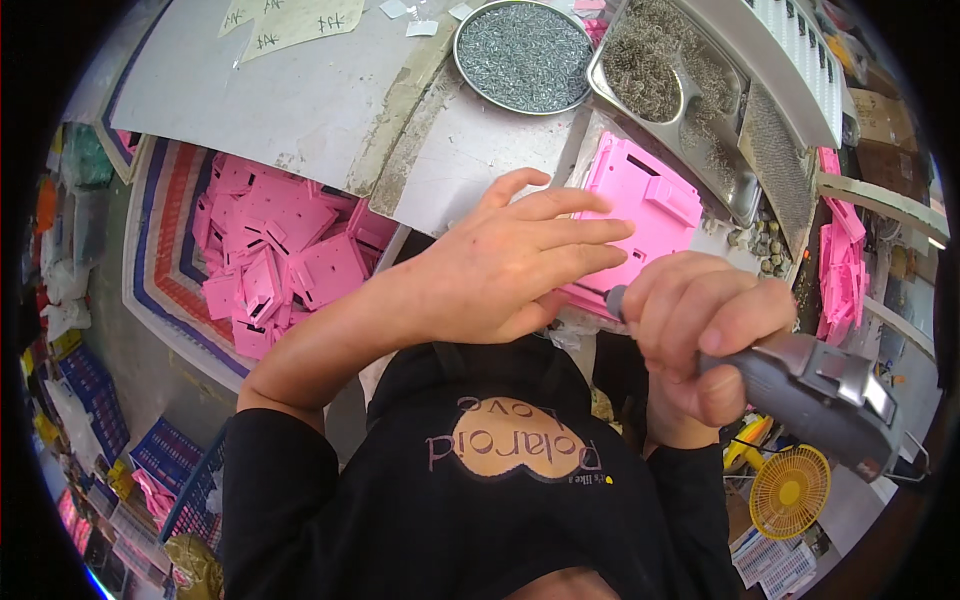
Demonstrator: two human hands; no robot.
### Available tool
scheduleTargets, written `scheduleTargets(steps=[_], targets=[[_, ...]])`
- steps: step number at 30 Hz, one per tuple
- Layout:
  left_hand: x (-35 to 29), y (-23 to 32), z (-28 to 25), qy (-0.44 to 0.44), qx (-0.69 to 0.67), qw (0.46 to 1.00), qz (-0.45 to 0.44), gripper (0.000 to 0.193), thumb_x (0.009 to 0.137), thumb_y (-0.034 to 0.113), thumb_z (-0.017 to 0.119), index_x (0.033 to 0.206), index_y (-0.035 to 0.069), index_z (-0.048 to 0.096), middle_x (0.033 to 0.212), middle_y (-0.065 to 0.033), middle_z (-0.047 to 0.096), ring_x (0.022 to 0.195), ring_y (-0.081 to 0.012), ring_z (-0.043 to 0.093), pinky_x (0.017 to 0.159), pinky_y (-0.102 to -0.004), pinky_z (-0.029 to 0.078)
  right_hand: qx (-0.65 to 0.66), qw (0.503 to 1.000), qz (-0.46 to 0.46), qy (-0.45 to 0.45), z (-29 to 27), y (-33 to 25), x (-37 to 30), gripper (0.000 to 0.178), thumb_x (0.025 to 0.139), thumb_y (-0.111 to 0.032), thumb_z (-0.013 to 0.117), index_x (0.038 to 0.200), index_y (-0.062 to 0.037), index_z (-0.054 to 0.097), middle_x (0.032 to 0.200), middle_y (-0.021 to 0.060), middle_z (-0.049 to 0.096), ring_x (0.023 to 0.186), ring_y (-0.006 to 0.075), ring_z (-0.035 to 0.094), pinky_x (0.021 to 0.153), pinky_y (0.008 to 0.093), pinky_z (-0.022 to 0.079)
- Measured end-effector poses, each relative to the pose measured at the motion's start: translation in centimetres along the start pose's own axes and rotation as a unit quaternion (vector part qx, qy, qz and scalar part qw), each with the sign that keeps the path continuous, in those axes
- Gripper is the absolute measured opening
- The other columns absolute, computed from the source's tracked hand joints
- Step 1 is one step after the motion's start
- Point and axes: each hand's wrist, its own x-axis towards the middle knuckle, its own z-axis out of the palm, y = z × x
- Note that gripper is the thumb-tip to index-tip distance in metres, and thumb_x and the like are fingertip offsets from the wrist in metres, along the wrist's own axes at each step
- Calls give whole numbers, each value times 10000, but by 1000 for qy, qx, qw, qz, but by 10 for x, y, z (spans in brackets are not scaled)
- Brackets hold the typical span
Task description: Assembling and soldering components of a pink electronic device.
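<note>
A pink plastic housing (655, 215) lies on the worktable in front of me. My left hand (530, 255) rests on its left side, fingers stretched out and spread over the surface. In my right hand (700, 325) is a grey electric screwdriver (810, 390), gripped with the fingers wrapped round its body. Its thin bit points left toward the near edge of the housing, just by my left fingers. Whether the tip touches the plastic I cannot tell. A round metal dish (524, 55) full of small screws stands beyond the housing.
Right of the dish, a metal compartment tray (690, 130) holds small springs or coils. A striped woven bag (160, 250) at the left is heaped with pink plastic parts (280, 240). More pink parts (842, 260) hang at the right. A yellow fan (790, 492) stands low right.
</note>
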Motion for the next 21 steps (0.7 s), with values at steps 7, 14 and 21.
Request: scheduleTargets(steps=[7,14,21], targets=[[-11,-14,20,-113,85,990,-6,421,795,142,723,1216,133,697,1420,-1,622,1398,-150,499,1095,-510,350,-72,997,-33,5,17,31,-19,198,818,-20,735,890,-22,550,605,61,563,471,218,554,504,344,498],[-7,-8,18,-100,83,991,-15,354,829,148,689,1182,128,709,1379,-9,653,1358,-160,538,1085,-505,349,-147,988,-40,-36,17,32,-19,210,892,-110,727,943,-70,527,591,32,561,459,192,545,516,359,508],[21,8,32,-85,89,992,-7,375,795,114,693,1170,107,713,1346,-8,655,1192,-247,597,1023,-447,402,-114,980,-90,134,-52,-47,-41,339,941,-332,731,1068,-96,522,567,-19,498,469,155,490,526,330,462]])
